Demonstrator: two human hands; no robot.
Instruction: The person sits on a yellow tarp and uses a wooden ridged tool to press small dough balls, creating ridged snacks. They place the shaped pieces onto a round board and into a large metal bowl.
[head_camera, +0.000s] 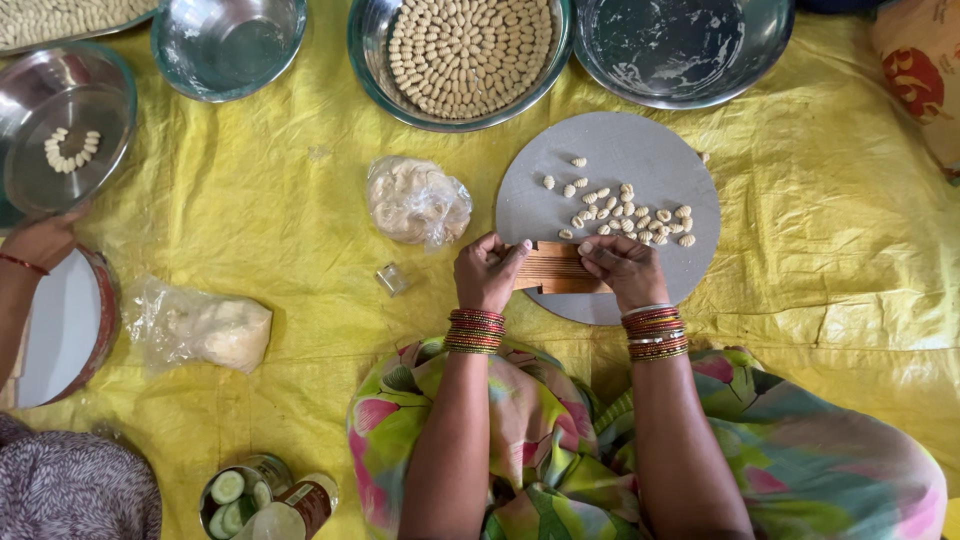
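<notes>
A small ridged wooden board lies on the near part of a round grey board. My left hand grips the wooden board's left end. My right hand rests on its right end, its fingertips pressing a small bit of dough against the ridges. Several small ridged dough shells lie scattered on the grey board just beyond my hands. Both wrists carry red and gold bangles.
A bagged dough lump lies left of the grey board, another bag further left. A steel bowl of shaped shells and other steel bowls line the far edge. Another person's hand is at left. A cucumber container sits near.
</notes>
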